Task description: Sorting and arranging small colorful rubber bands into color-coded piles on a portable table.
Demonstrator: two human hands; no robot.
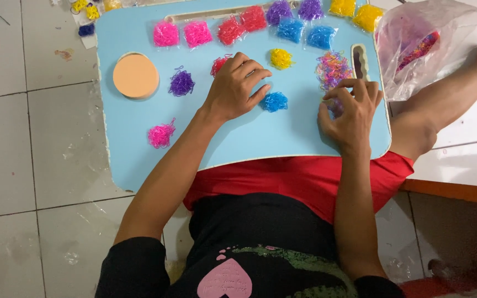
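Observation:
A light blue lap table [282, 138] lies across my legs. My left hand [237, 87] rests palm down on it, fingers curled, over a red pile of tiny rubber bands [218, 64] and next to a blue pile [275, 102]. My right hand [351, 110] has its fingertips pinched at the lower edge of a mixed-colour pile of bands [332, 69]; whether a band is held is too small to tell. Loose piles in yellow [281, 58], purple [181, 83] and pink [161, 135] lie around.
Small clear bags of sorted bands in pink [166, 34], red [253, 19], blue [290, 30], purple and yellow line the table's far edge. An orange round inset [136, 75] sits at left. A clear plastic bag [423, 44] lies right on the tiled floor. My bare knee [443, 105] is beside it.

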